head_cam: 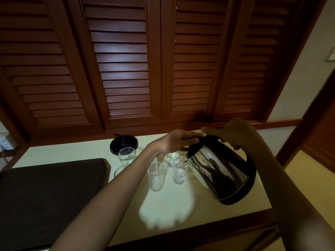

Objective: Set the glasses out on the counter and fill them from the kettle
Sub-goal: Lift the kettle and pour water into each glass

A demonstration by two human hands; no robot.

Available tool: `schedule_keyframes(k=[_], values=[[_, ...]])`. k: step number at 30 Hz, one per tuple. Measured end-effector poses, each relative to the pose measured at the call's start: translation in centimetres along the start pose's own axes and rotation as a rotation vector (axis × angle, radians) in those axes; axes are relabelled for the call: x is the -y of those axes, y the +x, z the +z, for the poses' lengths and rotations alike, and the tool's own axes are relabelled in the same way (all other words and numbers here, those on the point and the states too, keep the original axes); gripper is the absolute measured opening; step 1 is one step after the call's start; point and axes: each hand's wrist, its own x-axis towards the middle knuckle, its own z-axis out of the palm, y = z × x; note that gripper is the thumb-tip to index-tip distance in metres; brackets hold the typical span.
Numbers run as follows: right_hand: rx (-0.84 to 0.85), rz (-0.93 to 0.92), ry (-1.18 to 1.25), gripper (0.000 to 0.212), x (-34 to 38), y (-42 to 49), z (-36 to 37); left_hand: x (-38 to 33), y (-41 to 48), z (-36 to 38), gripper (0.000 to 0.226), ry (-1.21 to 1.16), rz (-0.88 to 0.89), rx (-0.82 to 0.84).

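A steel kettle (pixel 220 171) with a black handle and base hangs tilted to the left above the cream counter (pixel 181 205). My right hand (pixel 233 134) grips its handle from above. My left hand (pixel 178 141) lies on the kettle's black lid with the fingers spread flat. The spout sits over a clear glass (pixel 179 170) that has some water in its bottom. Another glass (pixel 156 176) stands just left of it, one (pixel 126 155) further back, and others are partly hidden behind my left forearm.
The kettle's round black power base (pixel 123 144) sits at the back of the counter. A dark tray (pixel 49 196) covers the counter's left part. Louvred wooden doors (pixel 126 69) rise behind the counter, and a wooden edge (pixel 199 230) runs along its front.
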Motion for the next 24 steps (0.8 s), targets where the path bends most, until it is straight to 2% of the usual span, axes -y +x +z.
schedule_keyframes(k=[11,18,24], values=[[-0.027,0.029,-0.001,0.072,-0.9,-0.6,0.6,-0.6,0.3,0.1,0.040,0.084,0.031,0.073],[-0.033,0.114,0.078,0.072,-2.2,-1.8,0.9,-1.5,-0.1,0.3,0.043,0.205,0.088,0.128],[-0.051,0.090,0.133,0.069,-2.2,-3.3,1.0,-3.0,-1.4,-0.3,0.043,0.347,0.149,0.145]])
